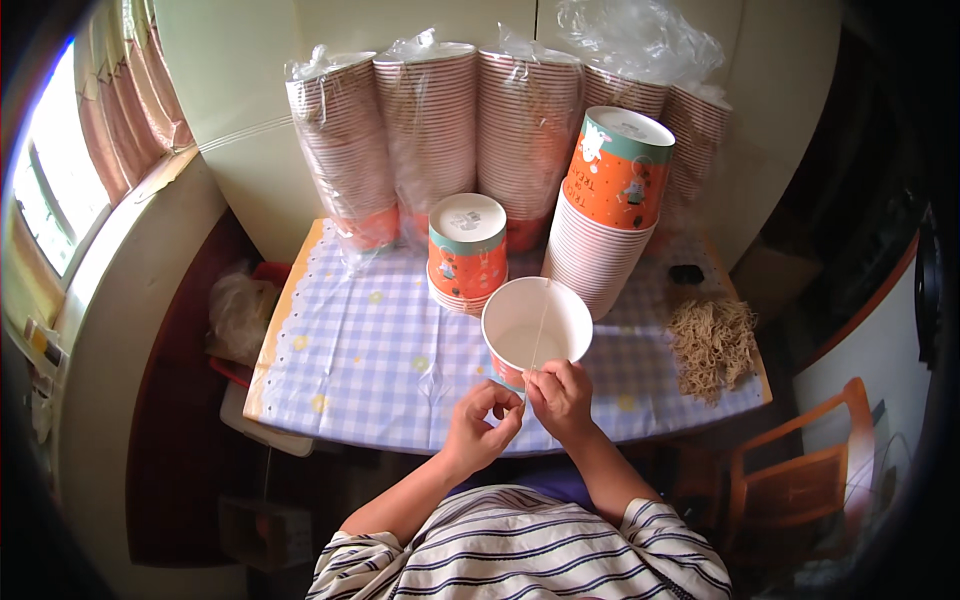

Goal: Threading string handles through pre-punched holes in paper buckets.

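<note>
An open white paper bucket (530, 325) with an orange outside stands near the table's front edge, its mouth facing me. A thin tan string (541, 325) runs from its far rim across the mouth down to my hands. My right hand (562, 400) is closed at the near rim, pinching the string. Just left of it and slightly lower, my left hand (485, 425) is curled, thumb and forefinger pressed together on the string's end. Whether the string passes through the bucket's wall is hidden by my fingers.
A short stack of upturned orange buckets (467, 255) stands behind; a taller leaning stack (610, 210) is to its right. Several plastic-wrapped stacks (430, 140) line the back. Loose tan strings (714, 345) lie at the right of the checked tablecloth (370, 370). A wooden chair (800, 480) stands right.
</note>
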A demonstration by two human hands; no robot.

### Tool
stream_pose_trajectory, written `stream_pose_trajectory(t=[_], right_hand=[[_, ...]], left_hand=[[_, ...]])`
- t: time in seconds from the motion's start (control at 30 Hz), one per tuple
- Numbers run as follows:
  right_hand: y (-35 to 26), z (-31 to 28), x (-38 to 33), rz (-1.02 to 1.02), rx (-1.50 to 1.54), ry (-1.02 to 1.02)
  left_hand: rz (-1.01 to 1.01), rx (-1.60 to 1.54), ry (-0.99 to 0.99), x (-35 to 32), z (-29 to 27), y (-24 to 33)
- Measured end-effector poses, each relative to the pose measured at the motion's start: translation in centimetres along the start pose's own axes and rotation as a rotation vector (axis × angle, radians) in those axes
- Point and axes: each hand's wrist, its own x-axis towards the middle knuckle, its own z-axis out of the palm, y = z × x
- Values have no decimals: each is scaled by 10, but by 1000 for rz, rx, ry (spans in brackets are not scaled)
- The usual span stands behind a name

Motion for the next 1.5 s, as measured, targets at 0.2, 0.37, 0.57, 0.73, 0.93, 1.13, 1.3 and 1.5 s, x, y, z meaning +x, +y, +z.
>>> stream_pose_trajectory(t=[0.2,0.37,0.57,0.73,0.93,1.13,1.3,1.5], right_hand=[[6,2,3,-56,-46,-12],[11,5,-1,-62,-45,12],[5,-2,-9,44,40,-104],[-3,-14,0,291,274,-190],[3,-36,21,485,573,-183],[45,-30,89,302,586,-655],[68,13,108,412,351,-1487],[57,-29,122,22,-88,-1102]], left_hand=[[-31,-111,-86,3,-3,2],[-160,-323,-153,4,-1,-13],[144,60,-314,21,-11,-9],[349,427,-121,39,-25,-9],[404,698,-134,60,-26,-15],[459,678,-258,63,-26,-35],[477,656,-301,61,-24,-34],[467,678,-296,50,-38,-30]])
